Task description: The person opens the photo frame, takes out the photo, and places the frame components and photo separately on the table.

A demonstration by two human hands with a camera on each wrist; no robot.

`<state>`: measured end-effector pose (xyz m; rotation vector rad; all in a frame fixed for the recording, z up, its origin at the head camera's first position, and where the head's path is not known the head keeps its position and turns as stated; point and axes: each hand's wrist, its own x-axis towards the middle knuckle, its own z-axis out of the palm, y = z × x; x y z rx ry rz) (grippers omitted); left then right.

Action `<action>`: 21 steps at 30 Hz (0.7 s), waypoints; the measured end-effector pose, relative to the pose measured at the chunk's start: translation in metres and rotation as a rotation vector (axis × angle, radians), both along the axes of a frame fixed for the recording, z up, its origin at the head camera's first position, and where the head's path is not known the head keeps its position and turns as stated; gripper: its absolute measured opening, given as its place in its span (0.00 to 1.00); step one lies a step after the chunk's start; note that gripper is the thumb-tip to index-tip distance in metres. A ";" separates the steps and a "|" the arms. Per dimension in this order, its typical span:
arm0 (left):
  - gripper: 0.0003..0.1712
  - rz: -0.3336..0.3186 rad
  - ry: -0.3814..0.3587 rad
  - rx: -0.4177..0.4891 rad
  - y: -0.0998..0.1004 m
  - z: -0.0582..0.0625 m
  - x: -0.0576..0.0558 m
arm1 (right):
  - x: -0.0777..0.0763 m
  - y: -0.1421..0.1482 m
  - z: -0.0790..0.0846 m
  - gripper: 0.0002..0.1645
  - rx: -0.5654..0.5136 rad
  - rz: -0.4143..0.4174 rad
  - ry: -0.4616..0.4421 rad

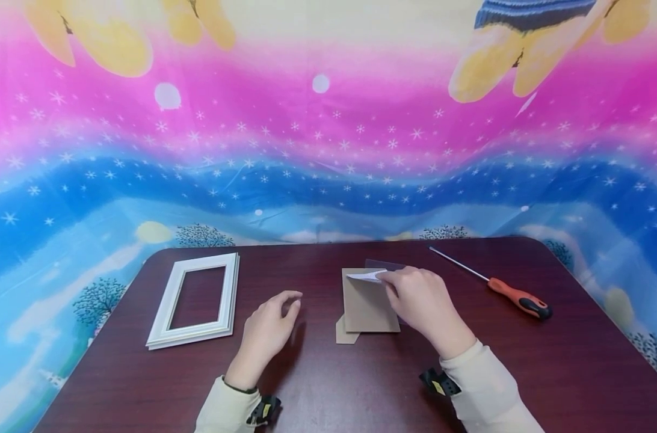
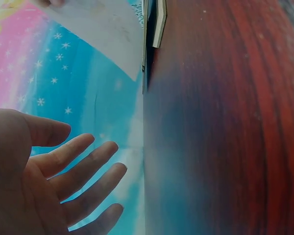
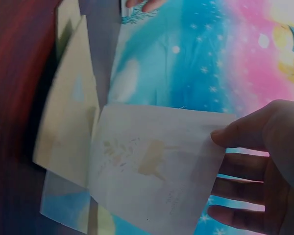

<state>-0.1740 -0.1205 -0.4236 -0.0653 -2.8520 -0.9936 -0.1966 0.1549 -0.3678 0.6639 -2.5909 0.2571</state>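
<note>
Between its thumb and fingers, my right hand (image 1: 423, 300) pinches a white paper sheet (image 3: 157, 161) by one edge. A faint print shows through the paper, which is raised at a tilt over a brown backing board (image 1: 369, 307). Under the board's lower left corner, a smaller tan piece (image 1: 347, 332) sticks out. A clear sheet (image 1: 385, 263) shows past the board's upper right and, in the right wrist view, beside its edge. My left hand (image 1: 267, 328) is held to the left of the board, fingers apart and holding nothing.
A white picture frame (image 1: 169, 300) with an open centre lies at the table's left. On the right is a screwdriver (image 1: 515, 296) with an orange and black handle. A printed cloth (image 1: 307, 138) hangs behind the dark wooden table (image 1: 317, 385).
</note>
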 end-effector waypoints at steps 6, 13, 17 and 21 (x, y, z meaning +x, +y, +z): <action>0.16 0.001 -0.006 -0.006 0.001 0.000 0.000 | -0.001 -0.008 -0.009 0.07 0.029 0.009 -0.026; 0.16 0.003 -0.009 -0.010 0.000 0.000 0.000 | 0.001 -0.018 -0.020 0.05 0.080 0.034 -0.078; 0.16 0.001 -0.009 -0.010 0.000 0.000 0.000 | 0.002 -0.022 -0.026 0.04 0.099 0.039 -0.105; 0.16 0.000 -0.014 -0.003 0.000 0.000 0.000 | 0.002 -0.023 -0.029 0.04 0.110 0.036 -0.127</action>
